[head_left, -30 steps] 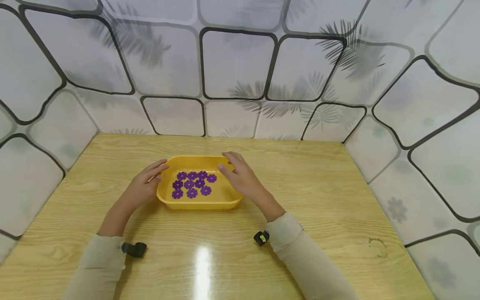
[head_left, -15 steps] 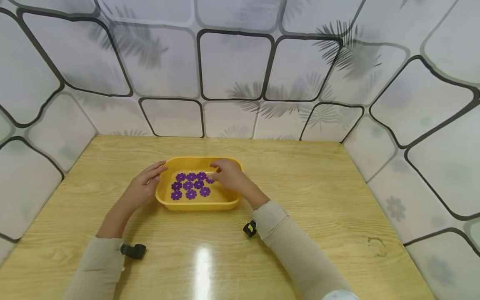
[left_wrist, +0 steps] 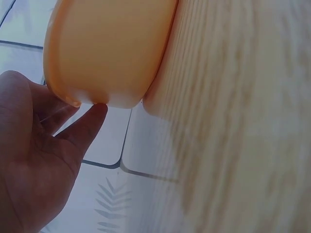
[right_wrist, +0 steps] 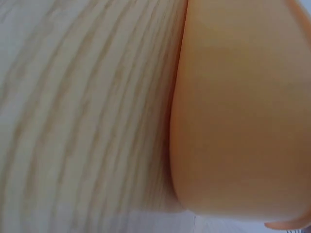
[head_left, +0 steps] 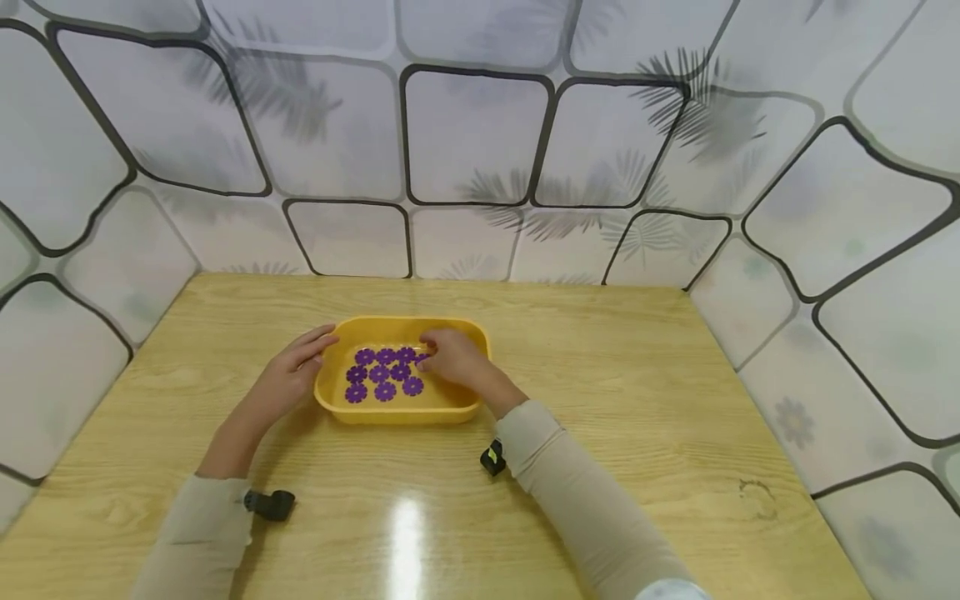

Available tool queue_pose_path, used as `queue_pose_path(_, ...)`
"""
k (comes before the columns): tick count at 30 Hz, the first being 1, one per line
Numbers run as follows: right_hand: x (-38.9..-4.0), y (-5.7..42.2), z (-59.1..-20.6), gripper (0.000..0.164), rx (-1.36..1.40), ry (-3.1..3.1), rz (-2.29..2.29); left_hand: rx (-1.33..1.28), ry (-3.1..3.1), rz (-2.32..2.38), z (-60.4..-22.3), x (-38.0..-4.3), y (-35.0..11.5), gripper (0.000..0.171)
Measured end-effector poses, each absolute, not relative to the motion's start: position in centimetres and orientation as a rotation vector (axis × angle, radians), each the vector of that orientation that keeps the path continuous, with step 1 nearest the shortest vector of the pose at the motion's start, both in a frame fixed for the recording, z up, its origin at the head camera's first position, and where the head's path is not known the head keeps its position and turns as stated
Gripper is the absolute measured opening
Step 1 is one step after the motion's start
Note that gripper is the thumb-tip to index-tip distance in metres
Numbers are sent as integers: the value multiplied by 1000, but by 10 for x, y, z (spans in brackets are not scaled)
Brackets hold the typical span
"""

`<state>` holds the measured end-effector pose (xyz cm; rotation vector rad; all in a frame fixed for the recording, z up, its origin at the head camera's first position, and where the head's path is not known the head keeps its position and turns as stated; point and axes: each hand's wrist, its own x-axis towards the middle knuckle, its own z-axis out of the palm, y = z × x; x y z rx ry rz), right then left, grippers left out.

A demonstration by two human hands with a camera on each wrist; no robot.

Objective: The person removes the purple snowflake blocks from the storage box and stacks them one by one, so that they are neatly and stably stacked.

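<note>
A yellow plastic basin (head_left: 401, 415) sits on the table, with several purple flower-shaped discs (head_left: 379, 374) lying flat on its floor. My left hand (head_left: 288, 375) holds the basin's left end: the fingers lie over the rim, and in the left wrist view the thumb (left_wrist: 90, 124) presses the outer wall. Inside the basin, on the right, my right hand (head_left: 457, 360) has its thumb and index finger around the rightmost purple disc (head_left: 422, 358), which they partly cover. The right wrist view has only the basin's outer wall (right_wrist: 238, 121); the hand is hidden there.
The light wooden table (head_left: 600, 375) extends around the basin. Behind it and at both sides rise walls with a stone-and-leaf pattern (head_left: 480, 133). Dark wrist cameras are strapped at the left sleeve (head_left: 272, 505) and right sleeve (head_left: 492, 458).
My right hand has come down from the basin's right rim to the rightmost disc, its fingers closing in around it. The left hand stays at the rim.
</note>
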<state>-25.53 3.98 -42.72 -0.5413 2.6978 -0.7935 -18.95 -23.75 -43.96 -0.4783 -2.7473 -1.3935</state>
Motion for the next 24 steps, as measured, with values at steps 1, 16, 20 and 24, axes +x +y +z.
queue_pose_path(1, -256, 40, -427, 48, -541, 2698, -790, -477, -2747, -1400, -439, -190, -237, 41)
queue_pose_path(16, -262, 40, -434, 39, -611, 2719, -683, -475, -2764, -1432, -436, -188, -235, 41)
queue_pose_path(20, -263, 38, -434, 34, -634, 2725, -641, -476, -2758, -1458, -435, -187, -235, 41)
queue_pose_path(24, -262, 37, -433, 30, -651, 2717, -620, -476, -2759, -1458, -434, -187, -235, 41)
